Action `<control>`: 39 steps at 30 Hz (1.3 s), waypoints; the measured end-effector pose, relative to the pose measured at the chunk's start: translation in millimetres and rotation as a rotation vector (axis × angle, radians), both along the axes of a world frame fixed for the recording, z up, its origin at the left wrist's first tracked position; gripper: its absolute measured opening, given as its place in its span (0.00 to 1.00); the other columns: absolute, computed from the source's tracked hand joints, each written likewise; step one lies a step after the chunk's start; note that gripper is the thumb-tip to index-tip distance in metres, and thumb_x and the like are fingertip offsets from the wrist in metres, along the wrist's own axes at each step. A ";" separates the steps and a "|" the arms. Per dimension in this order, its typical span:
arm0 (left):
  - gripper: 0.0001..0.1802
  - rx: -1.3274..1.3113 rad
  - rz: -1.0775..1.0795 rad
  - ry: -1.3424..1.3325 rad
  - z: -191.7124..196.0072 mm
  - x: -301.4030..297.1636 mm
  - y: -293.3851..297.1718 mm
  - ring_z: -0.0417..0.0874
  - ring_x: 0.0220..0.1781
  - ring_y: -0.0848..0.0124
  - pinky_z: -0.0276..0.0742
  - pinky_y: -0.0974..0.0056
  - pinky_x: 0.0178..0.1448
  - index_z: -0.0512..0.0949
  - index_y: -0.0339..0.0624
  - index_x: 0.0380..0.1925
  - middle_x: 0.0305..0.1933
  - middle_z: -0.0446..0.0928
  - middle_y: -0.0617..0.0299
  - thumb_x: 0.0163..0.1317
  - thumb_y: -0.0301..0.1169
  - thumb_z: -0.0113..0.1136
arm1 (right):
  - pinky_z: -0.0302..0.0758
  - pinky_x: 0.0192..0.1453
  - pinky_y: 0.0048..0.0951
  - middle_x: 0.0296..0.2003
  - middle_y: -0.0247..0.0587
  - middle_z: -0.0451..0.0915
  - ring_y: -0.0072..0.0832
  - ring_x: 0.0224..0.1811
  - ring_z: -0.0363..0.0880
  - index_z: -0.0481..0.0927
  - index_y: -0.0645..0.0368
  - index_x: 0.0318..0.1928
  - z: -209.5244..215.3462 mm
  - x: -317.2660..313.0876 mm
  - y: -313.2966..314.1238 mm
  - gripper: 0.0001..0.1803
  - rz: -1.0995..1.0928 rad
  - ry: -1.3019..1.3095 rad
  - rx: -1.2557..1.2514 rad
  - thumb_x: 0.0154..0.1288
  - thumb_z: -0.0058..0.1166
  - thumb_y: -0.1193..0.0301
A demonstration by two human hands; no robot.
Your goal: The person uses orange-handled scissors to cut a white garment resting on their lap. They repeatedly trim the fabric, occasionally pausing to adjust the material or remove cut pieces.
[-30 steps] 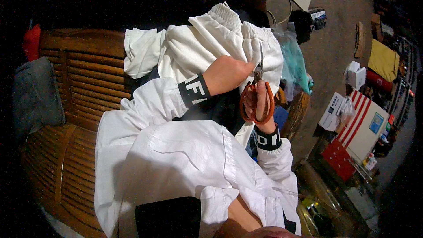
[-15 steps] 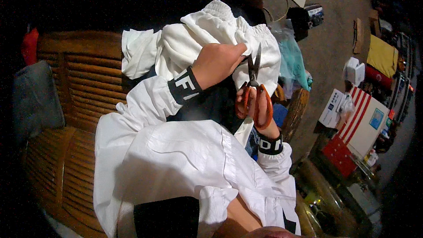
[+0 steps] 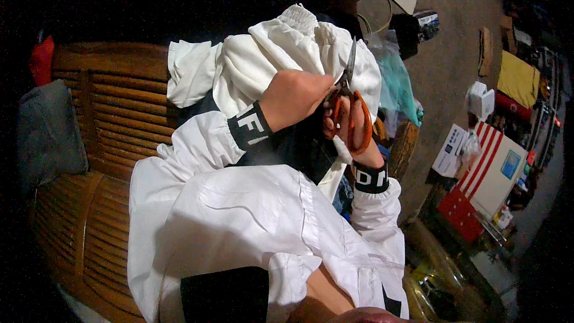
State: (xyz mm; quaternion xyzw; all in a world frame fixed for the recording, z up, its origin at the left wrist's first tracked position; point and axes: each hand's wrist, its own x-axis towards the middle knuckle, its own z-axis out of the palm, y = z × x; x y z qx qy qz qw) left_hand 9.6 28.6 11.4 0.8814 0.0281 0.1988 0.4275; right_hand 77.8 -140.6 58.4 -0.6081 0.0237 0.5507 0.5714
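A white garment (image 3: 239, 66) with a gathered elastic edge lies bunched over my lap. My left hand (image 3: 296, 98) rests against its near side, fingers curled and pinched; what sits between the fingertips is hidden. Close by on the right, my right hand (image 3: 354, 116) has its fingers through the orange handles of a pair of scissors (image 3: 361, 131). The blades point away from me, look closed together, and lie over the garment's right part. My left fingertips are right beside the scissors' pivot.
I sit on a slatted wooden bench (image 3: 119, 107) with a grey cloth (image 3: 51, 128) at its left. A teal and clear plastic bag (image 3: 397, 84) is right of the garment. Farther right are a white box (image 3: 449, 149) and a red-striped panel (image 3: 487, 164).
The scissors have gone from spread blades to closed and moved slightly away from me with my right hand. My left hand has come a little nearer, its fingertips now beside the pivot.
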 end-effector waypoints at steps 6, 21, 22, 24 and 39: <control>0.06 -0.024 0.051 -0.030 -1.5 5.3 -0.6 0.77 0.25 0.55 0.69 0.54 0.27 0.72 0.42 0.25 0.21 0.73 0.54 0.56 0.31 0.56 | 0.61 0.30 0.21 0.25 0.30 0.69 0.19 0.23 0.64 0.71 0.59 0.38 11.4 -10.3 -1.1 0.29 0.038 -0.134 -0.106 0.70 0.30 0.44; 0.03 -0.036 -0.035 0.056 -8.7 1.1 -1.7 0.79 0.28 0.56 0.73 0.57 0.29 0.74 0.42 0.27 0.22 0.75 0.54 0.53 0.28 0.56 | 0.66 0.34 0.23 0.31 0.33 0.69 0.23 0.30 0.68 0.68 0.58 0.41 4.0 2.4 -4.5 0.26 -0.015 -0.119 0.010 0.71 0.31 0.47; 0.03 -0.038 -0.068 0.038 -10.1 0.5 -2.5 0.79 0.28 0.56 0.73 0.56 0.29 0.74 0.42 0.27 0.22 0.75 0.54 0.53 0.28 0.56 | 0.66 0.34 0.23 0.31 0.33 0.68 0.23 0.30 0.68 0.68 0.58 0.41 6.5 5.7 -4.7 0.26 -0.028 -0.078 0.048 0.71 0.30 0.46; 0.03 -0.040 -0.135 0.001 -11.7 -0.9 -3.2 0.79 0.28 0.56 0.72 0.56 0.30 0.73 0.42 0.27 0.22 0.75 0.54 0.53 0.28 0.56 | 0.65 0.33 0.21 0.30 0.32 0.68 0.20 0.29 0.66 0.67 0.56 0.39 10.7 7.4 -6.1 0.26 0.024 -0.102 0.084 0.71 0.30 0.45; 0.04 -0.078 -0.204 -0.007 -14.2 -2.8 -4.3 0.78 0.29 0.56 0.72 0.56 0.31 0.71 0.43 0.26 0.23 0.74 0.55 0.51 0.27 0.55 | 0.56 0.15 0.17 0.17 0.24 0.65 0.15 0.13 0.61 0.68 0.53 0.31 9.9 0.5 5.2 0.20 -0.017 -0.196 -0.162 0.70 0.41 0.51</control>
